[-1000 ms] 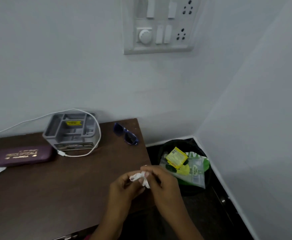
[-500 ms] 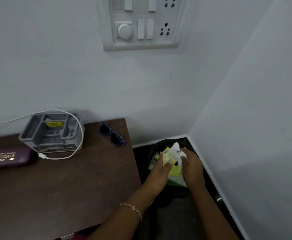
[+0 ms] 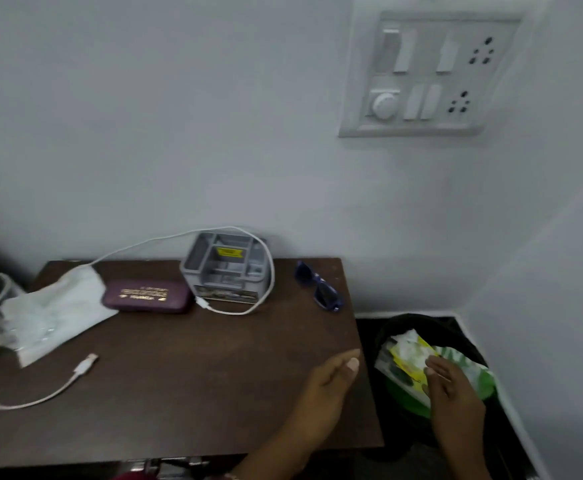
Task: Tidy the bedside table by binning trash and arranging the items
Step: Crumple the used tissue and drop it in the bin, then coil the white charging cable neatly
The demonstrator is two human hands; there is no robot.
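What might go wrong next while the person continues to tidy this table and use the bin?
1. The bin already looks full; the wrappers under the right hand sit near its rim, so more trash may spill onto the floor.
2. The blue sunglasses lie close to the table's right edge, above the bin side; the left hand could knock them off.
3. The white cable loops around the grey organiser; pulling it may drag the organiser.

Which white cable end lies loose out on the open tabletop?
The cable connector at front left, lying alone on the table. The other plug rests against the grey organizer.
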